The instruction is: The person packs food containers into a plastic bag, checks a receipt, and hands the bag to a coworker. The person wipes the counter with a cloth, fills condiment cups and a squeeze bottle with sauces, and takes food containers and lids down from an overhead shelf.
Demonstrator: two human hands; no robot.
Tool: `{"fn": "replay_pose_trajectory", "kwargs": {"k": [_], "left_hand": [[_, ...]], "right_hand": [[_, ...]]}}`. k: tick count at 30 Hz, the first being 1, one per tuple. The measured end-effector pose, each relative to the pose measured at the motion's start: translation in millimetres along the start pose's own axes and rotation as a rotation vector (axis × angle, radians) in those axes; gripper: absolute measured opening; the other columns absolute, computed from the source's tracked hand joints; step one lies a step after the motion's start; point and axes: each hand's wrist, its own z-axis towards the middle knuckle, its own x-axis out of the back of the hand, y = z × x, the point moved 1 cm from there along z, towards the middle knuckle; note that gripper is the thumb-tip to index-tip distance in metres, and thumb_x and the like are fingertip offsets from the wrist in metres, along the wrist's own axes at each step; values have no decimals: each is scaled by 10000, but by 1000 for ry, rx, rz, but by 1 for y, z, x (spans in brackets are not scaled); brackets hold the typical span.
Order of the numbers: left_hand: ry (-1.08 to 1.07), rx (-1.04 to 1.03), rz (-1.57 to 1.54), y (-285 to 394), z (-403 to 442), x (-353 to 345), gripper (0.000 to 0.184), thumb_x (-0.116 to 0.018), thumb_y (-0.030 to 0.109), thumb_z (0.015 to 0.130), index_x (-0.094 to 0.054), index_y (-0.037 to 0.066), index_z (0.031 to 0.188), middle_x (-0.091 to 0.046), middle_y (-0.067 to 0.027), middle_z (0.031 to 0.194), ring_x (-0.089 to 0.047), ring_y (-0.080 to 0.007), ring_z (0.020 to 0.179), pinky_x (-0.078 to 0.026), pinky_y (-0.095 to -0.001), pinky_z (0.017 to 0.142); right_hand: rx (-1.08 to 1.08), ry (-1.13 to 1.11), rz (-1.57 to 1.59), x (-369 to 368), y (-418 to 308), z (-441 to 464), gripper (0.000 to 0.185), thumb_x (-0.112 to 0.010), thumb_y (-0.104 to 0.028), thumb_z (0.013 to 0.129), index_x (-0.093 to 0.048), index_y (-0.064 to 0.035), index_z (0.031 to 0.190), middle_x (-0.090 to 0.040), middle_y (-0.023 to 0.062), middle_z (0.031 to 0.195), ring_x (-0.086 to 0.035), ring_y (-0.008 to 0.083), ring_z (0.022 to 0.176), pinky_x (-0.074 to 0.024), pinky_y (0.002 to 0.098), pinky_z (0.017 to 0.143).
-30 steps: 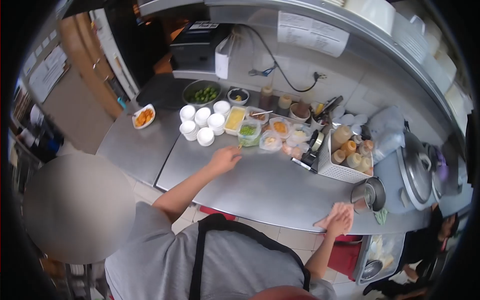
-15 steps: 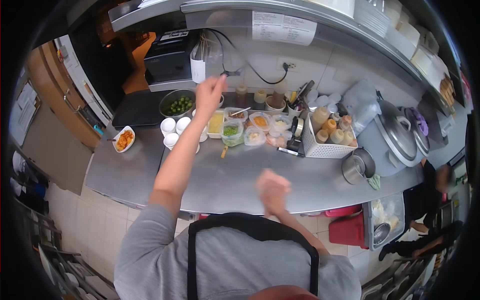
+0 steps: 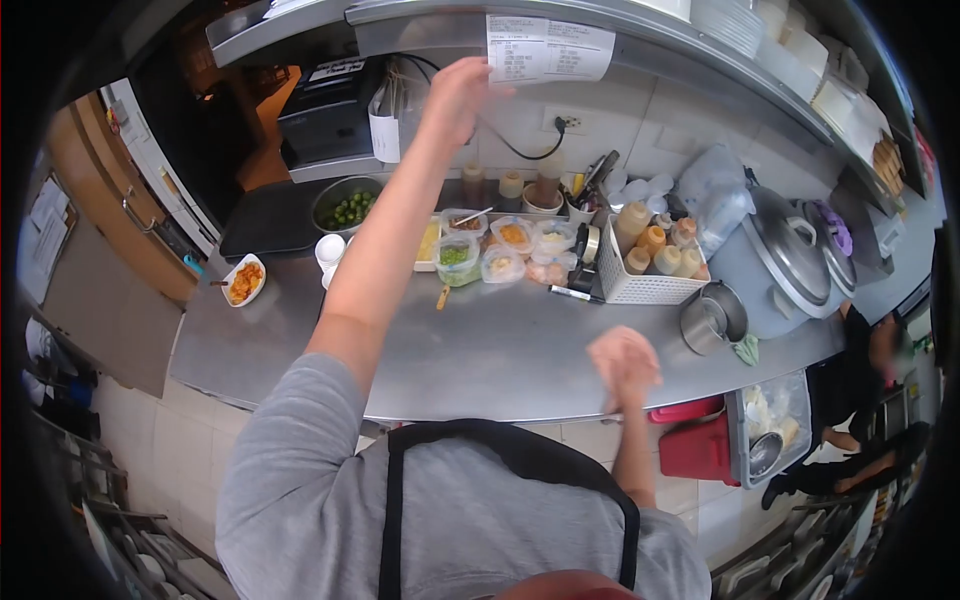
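Observation:
My left hand (image 3: pixel 460 97) is raised high over the counter, at the lower left edge of the printed order slips (image 3: pixel 549 50) that hang from the shelf rim. Its fingers reach toward the paper and look apart; whether they touch it I cannot tell. My right hand (image 3: pixel 625 362) hovers above the front part of the steel counter (image 3: pixel 480 350), left of a metal pot (image 3: pixel 714 318). Motion smears its fingers, and I see no object in it. Below my left forearm, white cups (image 3: pixel 330 250) are partly hidden.
Along the back stand a bowl of green limes (image 3: pixel 350 208), tubs of chopped ingredients (image 3: pixel 458 258), a white basket of sauce bottles (image 3: pixel 655 285) and a large lidded pot (image 3: pixel 790 250). A white dish of orange food (image 3: pixel 244 281) sits left. Another person (image 3: pixel 860 380) is at right.
My left hand has risen and moved right, from over the limes and cups to the order slips. My right hand has moved right over the counter. The view has shifted slightly.

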Motion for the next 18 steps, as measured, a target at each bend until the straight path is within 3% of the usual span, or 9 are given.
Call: {"fn": "replay_pose_trajectory", "kwargs": {"k": [1,2,4,5,7,10,11,13,18], "left_hand": [[-4,14,-23,0,-5,-3,284,-499,85,837,-536,-98,1051,-602,-163,1021,-590,-236,954,-506,-386,843],[-6,30,-46,0,-9,-4,332,-485,101,848,-491,-118,1097,-584,-183,1074,-585,-247,980,-514,-374,850],[4,36,-39,0,-12,-4,340,-490,109,846,-490,-118,1098,-580,-187,1080,-583,-250,984,-511,-372,859],[14,42,-37,0,-14,-3,348,-496,118,844,-488,-119,1099,-575,-191,1085,-580,-253,988,-508,-371,868],[27,53,-36,2,-16,-3,349,-496,115,843,-488,-119,1103,-576,-190,1085,-578,-252,993,-506,-368,872],[24,68,-50,-1,-12,2,345,-499,109,842,-491,-118,1102,-575,-187,1088,-573,-250,1002,-501,-365,885],[14,75,-67,-3,-12,3,338,-502,105,842,-495,-118,1097,-574,-184,1091,-571,-249,1007,-497,-365,893],[20,71,-71,-3,-14,-1,324,-503,103,846,-503,-116,1085,-574,-181,1092,-570,-249,1007,-496,-367,897],[78,47,-154,-1,-13,-13,202,-516,54,819,-551,-85,961,-586,-177,1034,-565,-261,980,-476,-440,890]], "right_hand": [[-203,-146,124,2,39,-11,511,-430,-363,924,-346,-139,1376,-422,150,1344,-404,352,1223,-299,479,1013],[-201,-146,129,-1,77,-26,511,-430,-363,924,-346,-139,1376,-422,150,1344,-404,352,1223,-299,479,1013],[-610,-292,-471,-8,124,-43,566,-325,-460,929,-272,-174,1415,-339,136,1410,-329,387,1272,-264,533,1015],[-603,-293,-468,-12,127,-43,566,-325,-460,929,-272,-174,1415,-339,136,1410,-329,387,1272,-264,533,1015],[-904,-134,-541,-15,134,-42,580,-314,-495,917,-272,-199,1414,-349,174,1386,-329,425,1249,-293,564,966],[-806,-361,-520,-23,107,-16,578,-326,-505,910,-267,-227,1413,-324,204,1386,-314,423,1250,-294,573,947],[-757,-407,-470,-21,90,-4,585,-374,-449,896,-266,-194,1412,-317,215,1381,-325,413,1238,-286,551,957],[-353,31,-373,-41,53,8,619,-430,-388,863,-275,-126,1402,-307,210,1387,-331,416,1231,-294,546,943],[61,-70,105,-30,-122,23,656,-477,-308,802,-296,-25,1366,-308,231,1369,-293,408,1253,-248,555,960]]}}
